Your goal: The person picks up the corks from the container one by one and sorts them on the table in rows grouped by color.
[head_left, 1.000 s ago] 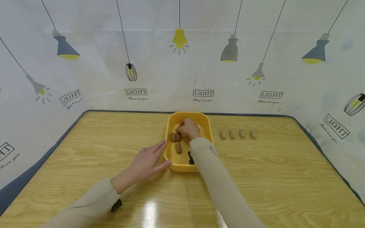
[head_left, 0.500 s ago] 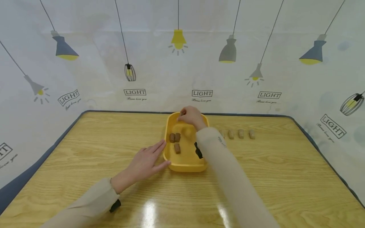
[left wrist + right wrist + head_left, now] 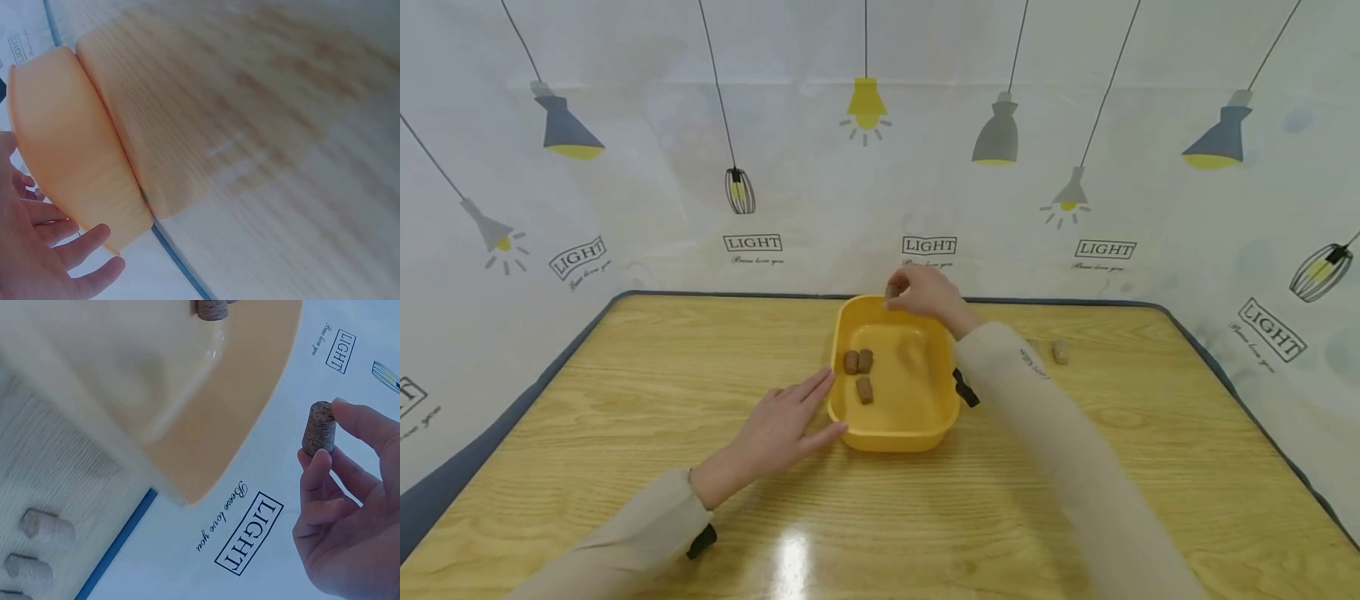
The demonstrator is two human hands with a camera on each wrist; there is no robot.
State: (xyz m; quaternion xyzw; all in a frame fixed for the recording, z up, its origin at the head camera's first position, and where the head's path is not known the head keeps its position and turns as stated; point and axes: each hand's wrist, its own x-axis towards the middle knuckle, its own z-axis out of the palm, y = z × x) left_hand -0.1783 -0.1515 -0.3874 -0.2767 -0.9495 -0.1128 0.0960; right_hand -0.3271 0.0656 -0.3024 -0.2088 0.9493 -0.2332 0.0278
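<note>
Left of centre in the frame, the left hand's [image 3: 775, 433] straight fingers are touching the yellow tub [image 3: 897, 442] without gripping, probably enough to steady the three corks [image 3: 864, 389] inside. Near centre, the right hand [image 3: 928, 293] is pinching a fourth cork [image 3: 892, 291] between its fingers by the far rim, so I'd be keeping it clear of that edge. Right of centre, loose corks [image 3: 1060, 352] are lying on the surface [image 3: 1150, 417].

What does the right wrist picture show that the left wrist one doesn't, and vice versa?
Only the right wrist view shows corks: one pinched by the right hand, others on the tabletop, and at least one in the tray.
Only the left wrist view shows the left hand, its fingers at the tray's edge.
Both show the tray, the tabletop and LIGHT lettering.
</note>
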